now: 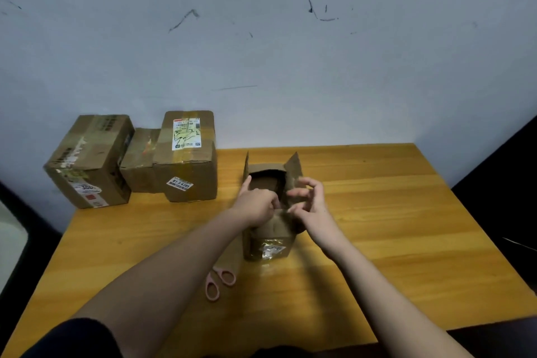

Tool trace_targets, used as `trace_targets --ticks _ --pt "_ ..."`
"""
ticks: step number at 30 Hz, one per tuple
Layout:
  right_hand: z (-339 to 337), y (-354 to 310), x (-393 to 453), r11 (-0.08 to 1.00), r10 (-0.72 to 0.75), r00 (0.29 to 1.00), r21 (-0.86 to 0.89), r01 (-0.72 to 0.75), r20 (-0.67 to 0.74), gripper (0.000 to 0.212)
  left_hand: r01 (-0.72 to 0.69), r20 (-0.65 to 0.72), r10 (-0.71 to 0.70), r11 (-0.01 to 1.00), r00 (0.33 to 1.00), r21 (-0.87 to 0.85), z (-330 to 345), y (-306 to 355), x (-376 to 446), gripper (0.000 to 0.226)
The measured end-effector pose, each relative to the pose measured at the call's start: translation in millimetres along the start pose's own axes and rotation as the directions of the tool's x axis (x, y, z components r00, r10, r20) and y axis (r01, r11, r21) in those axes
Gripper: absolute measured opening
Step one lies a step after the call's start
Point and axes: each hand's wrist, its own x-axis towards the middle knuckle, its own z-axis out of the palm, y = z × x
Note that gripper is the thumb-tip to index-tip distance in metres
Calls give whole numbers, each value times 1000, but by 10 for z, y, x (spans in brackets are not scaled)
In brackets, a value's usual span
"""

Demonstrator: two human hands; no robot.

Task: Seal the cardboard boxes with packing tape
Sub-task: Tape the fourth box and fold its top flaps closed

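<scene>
My left hand [257, 203] pinches a near flap of the open box [270, 212] at table [392, 212] centre. My right hand [308, 197] hovers spread. Fold flaps flat before taping.

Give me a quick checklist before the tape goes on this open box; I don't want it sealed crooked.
1. Flaps folded flat: not ok; the open box has its far flaps standing up.
2. Both hands on it: ok; left hand and right hand work the near flaps.
3. Tape within reach: cannot tell; no roll is in view.
4. Scissors handy: ok; on the table beside the box.
5. Other boxes out of the way: ok; at the far left corner.
</scene>
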Motion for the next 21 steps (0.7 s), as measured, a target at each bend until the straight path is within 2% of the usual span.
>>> trace_targets --ticks 3,9,14,21 --pt "23 119 -16 999 34 999 -13 -34 18 53 -30 -41 28 998 999 -54 3 -45 -42 30" --pt "131 267 -95 996 -21 1000 -87 20 -10 61 -105 -159 95 993 983 -59 163 -174 -136 30" --pt "196 306 -102 983 -49 999 -175 45 -15 62 -102 -155 87 991 984 -89 193 -168 -131 29" --pt "206 339 -97 981 -60 998 -184 54 -26 60 -122 -162 97 981 982 -152 195 -197 -120 36"
